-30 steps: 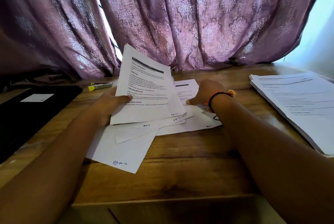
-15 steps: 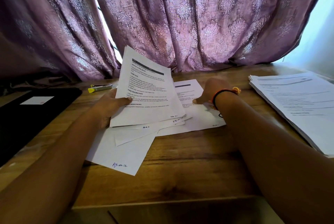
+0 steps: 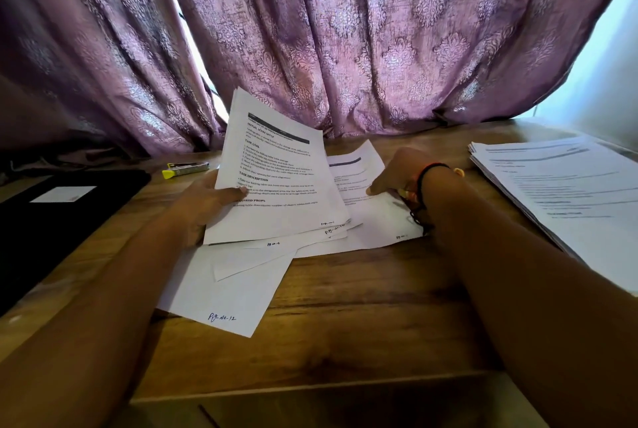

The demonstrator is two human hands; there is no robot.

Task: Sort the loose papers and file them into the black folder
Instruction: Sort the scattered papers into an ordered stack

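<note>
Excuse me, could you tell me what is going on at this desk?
A person is sorting papers at a wooden table. The left hand holds a printed sheet tilted up over the scattered loose papers; the right hand touches a second sheet lying flat. The black folder lies at the left, a neat stack at the right.

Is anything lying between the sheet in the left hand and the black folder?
Nothing visible. Only bare table separates the sheet, gripped by the left hand, from the black folder. The yellow highlighter lies farther back, off that line.
</note>
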